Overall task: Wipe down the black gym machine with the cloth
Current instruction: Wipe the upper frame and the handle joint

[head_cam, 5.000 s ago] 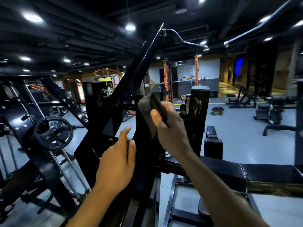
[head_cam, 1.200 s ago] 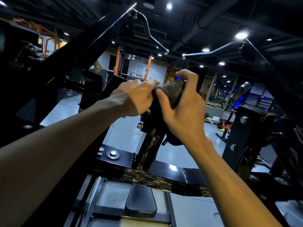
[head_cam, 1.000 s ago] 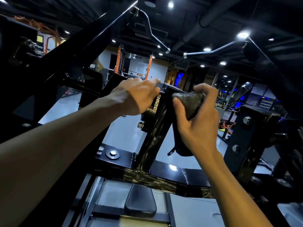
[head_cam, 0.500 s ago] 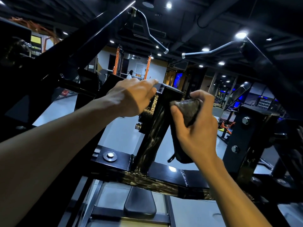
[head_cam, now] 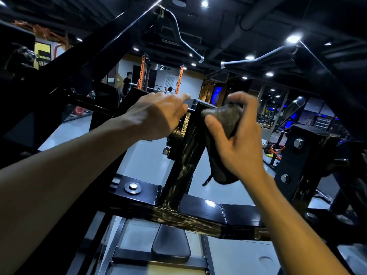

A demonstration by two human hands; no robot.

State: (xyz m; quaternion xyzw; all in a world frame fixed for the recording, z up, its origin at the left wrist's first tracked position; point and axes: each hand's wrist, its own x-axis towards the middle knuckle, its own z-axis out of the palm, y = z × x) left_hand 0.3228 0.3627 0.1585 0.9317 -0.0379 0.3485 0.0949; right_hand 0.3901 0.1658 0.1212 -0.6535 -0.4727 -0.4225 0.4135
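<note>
Dark grey crumpled cloth sits against the right face of the tilted black steel post of the gym machine, a loose end hanging below. Right hand — grip closed round the cloth, thumb across its front. Left hand rests on the post's top left, fingers loosely extended — holding nothing. Black padded seat lies below the scuffed crossbeam.

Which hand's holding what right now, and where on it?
Right hand grips the cloth by its bunched upper part, against the post; the lower end hangs free. Left hand rests on the post's top, holding nothing.
</note>
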